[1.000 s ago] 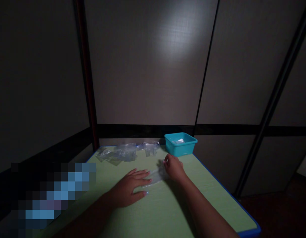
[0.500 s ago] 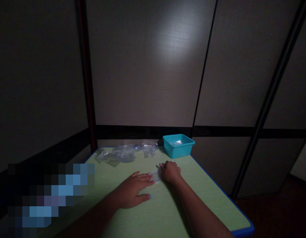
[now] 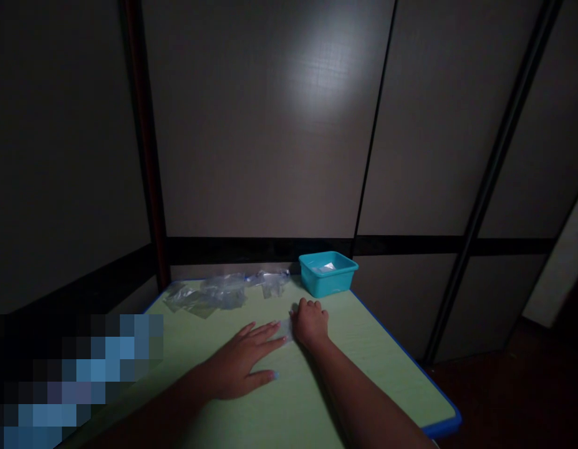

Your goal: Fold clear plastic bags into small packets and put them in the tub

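A small clear plastic bag (image 3: 286, 331) lies flat on the green table between my two hands. My left hand (image 3: 242, 362) rests palm down with its fingers spread, its fingertips on the bag's left part. At the bag's right edge my right hand (image 3: 311, 324) is curled into a fist, thumb side against the plastic. The curled fingers hide part of the bag, and how firmly they pinch it does not show.
Crumpled clear plastic bags (image 3: 223, 292) lie along the table's far left edge. A turquoise plastic basin (image 3: 328, 282) with something whitish inside stands at the far right corner. The green table (image 3: 363, 368) has a blue rim, with dark panels (image 3: 270, 156) behind it.
The view has turned slightly to the right. My right hand is a little closer to my left fingertips, and less of the bag shows between them. My left hand stays spread.
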Motion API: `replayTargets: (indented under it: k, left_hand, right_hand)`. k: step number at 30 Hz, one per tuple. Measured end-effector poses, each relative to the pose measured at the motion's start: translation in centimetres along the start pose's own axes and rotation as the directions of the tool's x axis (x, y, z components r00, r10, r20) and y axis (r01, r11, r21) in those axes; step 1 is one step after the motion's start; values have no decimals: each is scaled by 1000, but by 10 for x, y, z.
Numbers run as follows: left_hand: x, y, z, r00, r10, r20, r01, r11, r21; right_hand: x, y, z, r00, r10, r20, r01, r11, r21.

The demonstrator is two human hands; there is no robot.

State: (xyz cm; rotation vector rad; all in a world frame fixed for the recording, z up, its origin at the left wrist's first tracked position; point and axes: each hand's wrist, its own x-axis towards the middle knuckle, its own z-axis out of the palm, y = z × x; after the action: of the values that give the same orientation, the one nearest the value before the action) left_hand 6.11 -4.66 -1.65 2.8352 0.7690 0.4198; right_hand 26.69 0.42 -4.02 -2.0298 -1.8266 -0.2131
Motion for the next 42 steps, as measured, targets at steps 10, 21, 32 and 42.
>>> replayTargets:
  k: [10,21,32,42]
  left_hand:
    - [10,-5,5,1000,-1,18,1,999,50]
    - [15,0,5,996,-65,64,62,997,45]
    - [0,-3,-2,998,-64,5,64,997,54]
    - [6,-3,4,999,-40,-16,40,999,14]
  right_hand:
    - [1,-1,0,1000,-12,17,12,999,-45]
    - [-2,-3,-7,999,-41,8,41,995,-90]
    - [0,-2,-9,998,-24,60,29,996,-80]
    - [0,-6,-15,995,-80,57,81,997,-16]
